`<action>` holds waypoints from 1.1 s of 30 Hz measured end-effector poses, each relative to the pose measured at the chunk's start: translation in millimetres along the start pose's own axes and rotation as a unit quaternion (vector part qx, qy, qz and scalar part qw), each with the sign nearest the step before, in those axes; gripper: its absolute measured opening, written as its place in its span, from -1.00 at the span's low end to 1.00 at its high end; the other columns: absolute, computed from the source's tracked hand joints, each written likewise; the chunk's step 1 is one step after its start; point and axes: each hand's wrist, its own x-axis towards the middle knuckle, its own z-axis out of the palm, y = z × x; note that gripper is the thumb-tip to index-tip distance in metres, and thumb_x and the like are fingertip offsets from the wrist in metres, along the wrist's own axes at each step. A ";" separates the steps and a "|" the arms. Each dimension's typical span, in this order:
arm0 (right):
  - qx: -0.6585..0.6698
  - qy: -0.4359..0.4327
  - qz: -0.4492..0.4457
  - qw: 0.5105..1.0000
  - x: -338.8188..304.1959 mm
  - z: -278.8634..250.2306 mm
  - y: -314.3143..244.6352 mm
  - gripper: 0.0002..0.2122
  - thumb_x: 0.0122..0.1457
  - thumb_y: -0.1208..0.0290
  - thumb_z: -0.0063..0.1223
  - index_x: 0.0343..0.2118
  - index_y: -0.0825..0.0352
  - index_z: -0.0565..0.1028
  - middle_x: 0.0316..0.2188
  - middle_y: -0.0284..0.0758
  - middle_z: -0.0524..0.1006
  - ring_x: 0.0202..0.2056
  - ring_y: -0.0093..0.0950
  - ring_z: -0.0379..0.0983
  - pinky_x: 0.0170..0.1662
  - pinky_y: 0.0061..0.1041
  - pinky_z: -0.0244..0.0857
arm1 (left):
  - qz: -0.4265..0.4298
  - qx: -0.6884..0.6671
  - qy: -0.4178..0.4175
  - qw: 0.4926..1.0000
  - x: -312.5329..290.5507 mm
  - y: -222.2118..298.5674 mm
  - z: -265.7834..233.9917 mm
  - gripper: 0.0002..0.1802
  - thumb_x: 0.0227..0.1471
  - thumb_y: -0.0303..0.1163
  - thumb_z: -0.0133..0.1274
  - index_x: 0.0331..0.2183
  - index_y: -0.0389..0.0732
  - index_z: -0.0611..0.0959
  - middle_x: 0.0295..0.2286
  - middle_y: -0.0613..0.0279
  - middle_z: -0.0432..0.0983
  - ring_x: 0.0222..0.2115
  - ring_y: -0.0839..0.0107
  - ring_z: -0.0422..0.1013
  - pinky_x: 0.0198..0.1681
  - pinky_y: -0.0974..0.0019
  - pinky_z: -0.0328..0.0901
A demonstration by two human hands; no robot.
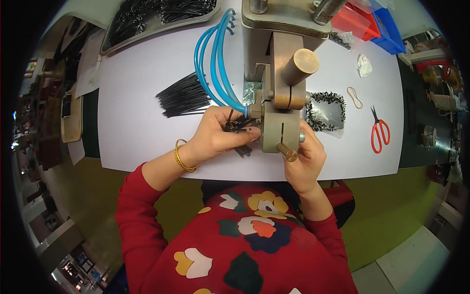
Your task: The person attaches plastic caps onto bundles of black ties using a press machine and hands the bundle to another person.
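My left hand (215, 134) is closed on a bunch of thin black leads (239, 126) just left of the press head (281, 128). Their dark ends stick out below the thumb. My right hand (307, 159) is at the right side of that head, its fingers curled in; the fingertips are hidden behind the metal, and what they pinch cannot be made out. A bundle of straight black leads (183, 97) lies fanned on the white table beyond my left hand. To the right of the head is a clear shallow tray (329, 113) with small black pieces along its edges.
Blue air hoses (215, 54) loop into the press from the left. A metal tray (147, 32) of black parts sits far left. On the right lie red-handled scissors (380, 133), a rubber band (354, 97) and crumpled white tissue (364, 66). Red (355, 22) and blue bins (389, 33) stand behind.
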 end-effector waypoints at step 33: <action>-0.310 0.037 0.013 0.950 -14.1 -107.8 23.8 -0.95 -0.01 0.65 0.03 -0.44 0.44 0.45 -0.38 -0.31 0.43 -0.50 -0.63 0.32 -0.52 -0.71 0.19 | 0.035 -0.015 -0.024 0.999 -2.9 -10.5 -2.3 -0.87 -0.14 -0.46 0.06 -0.49 -0.34 0.58 -0.67 0.38 0.40 -0.76 0.75 0.15 -0.72 0.63 0.03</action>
